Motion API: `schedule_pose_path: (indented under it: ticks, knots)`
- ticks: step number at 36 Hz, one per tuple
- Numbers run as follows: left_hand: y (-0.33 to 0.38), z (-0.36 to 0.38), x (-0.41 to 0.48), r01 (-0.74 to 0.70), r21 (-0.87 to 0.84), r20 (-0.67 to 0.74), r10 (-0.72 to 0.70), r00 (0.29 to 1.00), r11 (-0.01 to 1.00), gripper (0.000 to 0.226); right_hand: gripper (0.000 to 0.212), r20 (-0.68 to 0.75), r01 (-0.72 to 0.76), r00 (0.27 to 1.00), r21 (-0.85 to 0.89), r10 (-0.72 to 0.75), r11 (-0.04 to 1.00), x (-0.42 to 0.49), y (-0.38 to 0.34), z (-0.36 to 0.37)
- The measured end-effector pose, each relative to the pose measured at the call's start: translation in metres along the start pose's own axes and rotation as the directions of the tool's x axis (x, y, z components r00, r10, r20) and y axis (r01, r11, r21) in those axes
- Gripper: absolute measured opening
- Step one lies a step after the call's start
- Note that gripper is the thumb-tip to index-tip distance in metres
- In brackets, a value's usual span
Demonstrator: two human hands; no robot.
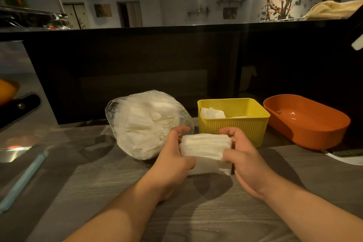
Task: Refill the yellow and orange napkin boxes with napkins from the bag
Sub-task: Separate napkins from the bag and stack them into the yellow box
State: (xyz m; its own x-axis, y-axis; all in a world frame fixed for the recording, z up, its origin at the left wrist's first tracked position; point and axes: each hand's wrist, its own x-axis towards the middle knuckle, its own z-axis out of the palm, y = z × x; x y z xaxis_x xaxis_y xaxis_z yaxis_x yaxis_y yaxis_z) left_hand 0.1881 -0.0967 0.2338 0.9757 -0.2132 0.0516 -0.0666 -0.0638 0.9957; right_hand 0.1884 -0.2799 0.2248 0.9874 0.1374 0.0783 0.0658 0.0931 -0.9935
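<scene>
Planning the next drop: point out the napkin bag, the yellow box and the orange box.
napkin bag (pixel 141 122): head view, clear plastic side.
yellow box (pixel 253 126): head view, ribbed front wall.
orange box (pixel 314 133): head view, front wall.

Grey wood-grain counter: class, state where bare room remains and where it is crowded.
Bare: the counter between the light-blue pen and the clear plastic napkin bag; also in front of the orange oval tub. Crowded: bag, yellow ribbed box and tub in a row, left hand and right hand gripping the white napkin stack before them.
</scene>
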Motion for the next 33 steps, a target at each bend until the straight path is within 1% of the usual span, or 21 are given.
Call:
schedule_pose_path:
  ticks: [2,5,7,10,12,14,20,24,28,30,31,33]
  knots:
    - [0.001,0.002,0.000,-0.003,0.000,-0.005,0.003,1.000,1.000,0.080,0.068,0.029,0.022,0.999,0.005,-0.022,1.000,-0.001,0.000,0.001]
    - [0.001,0.001,0.001,0.013,-0.031,-0.028,-0.014,1.000,0.999,0.080,0.072,0.062,0.044,0.997,0.113,-0.051,0.993,-0.002,-0.001,-0.001]
    - [0.000,-0.001,0.002,0.016,-0.044,-0.043,-0.018,0.999,0.999,0.079,0.073,0.077,0.049,0.995,0.138,-0.060,0.989,-0.003,-0.002,-0.001]
    - [0.002,0.001,0.000,0.010,-0.054,-0.018,-0.011,1.000,0.998,0.079,0.074,0.077,0.038,0.996,0.037,-0.040,0.999,-0.002,0.001,0.002]
    - [0.004,0.004,-0.001,-0.010,-0.061,0.025,0.012,1.000,0.998,0.083,0.073,0.031,0.063,0.998,-0.059,-0.062,0.996,0.000,0.004,0.004]
    - [0.005,0.006,-0.003,-0.023,-0.061,0.065,0.027,0.998,0.998,0.085,0.073,-0.008,0.085,0.996,-0.088,-0.086,0.992,0.001,0.005,0.006]
    - [0.002,0.001,0.000,-0.009,-0.082,0.041,0.012,0.999,0.997,0.086,0.065,-0.079,0.071,0.994,-0.084,-0.077,0.994,0.002,0.005,0.004]
    - [0.002,0.005,-0.001,-0.040,-0.040,0.041,0.041,0.998,0.998,0.083,0.063,-0.087,0.075,0.992,-0.126,-0.086,0.989,0.003,0.007,0.005]
    - [0.002,0.002,-0.001,-0.097,-0.029,-0.042,0.096,0.994,0.995,0.074,0.058,-0.095,0.134,0.984,-0.163,-0.151,0.977,0.002,0.005,0.009]
    - [0.001,0.001,-0.001,-0.090,-0.015,-0.072,0.089,0.993,0.996,0.071,0.055,-0.088,0.123,0.986,-0.184,-0.141,0.975,0.002,0.004,0.010]
    - [0.001,0.002,-0.001,-0.075,-0.018,-0.080,0.074,0.994,0.997,0.069,0.050,-0.076,0.108,0.990,-0.161,-0.121,0.981,0.002,0.003,0.010]
    - [0.002,0.007,0.000,-0.039,-0.060,-0.119,0.032,0.992,0.997,0.058,0.039,-0.082,0.070,0.994,-0.054,-0.075,0.996,0.002,0.003,0.012]
